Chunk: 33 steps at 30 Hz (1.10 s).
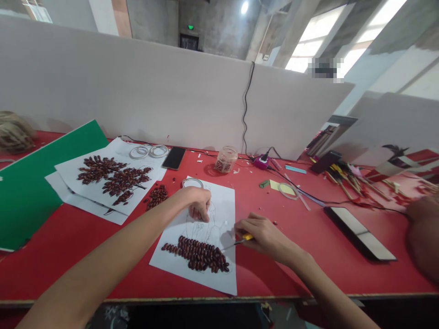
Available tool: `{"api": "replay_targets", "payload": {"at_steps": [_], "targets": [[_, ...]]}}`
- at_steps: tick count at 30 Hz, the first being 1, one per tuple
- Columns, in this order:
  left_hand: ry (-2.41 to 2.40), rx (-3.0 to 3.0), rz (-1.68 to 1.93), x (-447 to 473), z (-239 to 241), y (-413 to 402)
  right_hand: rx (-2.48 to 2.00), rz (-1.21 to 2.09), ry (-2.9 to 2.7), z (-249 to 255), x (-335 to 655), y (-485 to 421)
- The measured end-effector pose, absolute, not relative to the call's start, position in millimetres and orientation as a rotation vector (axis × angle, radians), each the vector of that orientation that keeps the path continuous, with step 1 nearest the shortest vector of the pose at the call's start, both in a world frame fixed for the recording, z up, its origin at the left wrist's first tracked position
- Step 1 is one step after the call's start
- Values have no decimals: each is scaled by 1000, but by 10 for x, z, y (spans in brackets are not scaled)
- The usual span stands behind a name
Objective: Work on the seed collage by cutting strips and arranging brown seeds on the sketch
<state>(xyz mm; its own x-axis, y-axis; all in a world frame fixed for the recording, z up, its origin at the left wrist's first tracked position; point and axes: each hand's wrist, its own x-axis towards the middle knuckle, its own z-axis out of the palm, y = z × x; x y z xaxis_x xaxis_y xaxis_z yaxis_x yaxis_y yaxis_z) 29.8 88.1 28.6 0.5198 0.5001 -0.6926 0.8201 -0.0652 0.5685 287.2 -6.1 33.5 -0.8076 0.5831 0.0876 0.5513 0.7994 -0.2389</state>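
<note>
A white sheet (222, 201) with a pencil outline lies on the red table (291, 237). Several dark brown beans (199, 253) are stuck in rows across its lower part. My left hand (197, 201) rests on the sheet's upper middle with the fingers curled down; what they hold, if anything, is hidden. To the right of the sheet my right hand (259, 233) is closed on a thin tool with a yellow handle (242, 240), whose metal tip points left toward the beans.
A loose bean pile (157, 196) and finished bean sheets (113, 176) lie at left beside a green board (30, 183). Tape rings (149, 151), a phone (173, 157), a jar (226, 159), cables, sticks and a dark flat bar (360, 233) crowd the back and right. Another person's arm (423, 233) shows far right.
</note>
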Motion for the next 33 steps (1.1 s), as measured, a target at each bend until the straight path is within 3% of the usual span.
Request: {"api": "replay_targets", "payload": {"at_steps": [11,20,26,33], "targets": [[995,2049,-100,17,360,576,-1841,635,-2477,421,4032,-615],[1000,2335,448,98,202,251,-1624,856,-2423,802,3458,-448],[947,2381,450,177,186,251,-1560,1098,-2229,795,3487,-514],[881,2338,403,79,178,274,-1542,1042,-2147,593,3497,-495]]}}
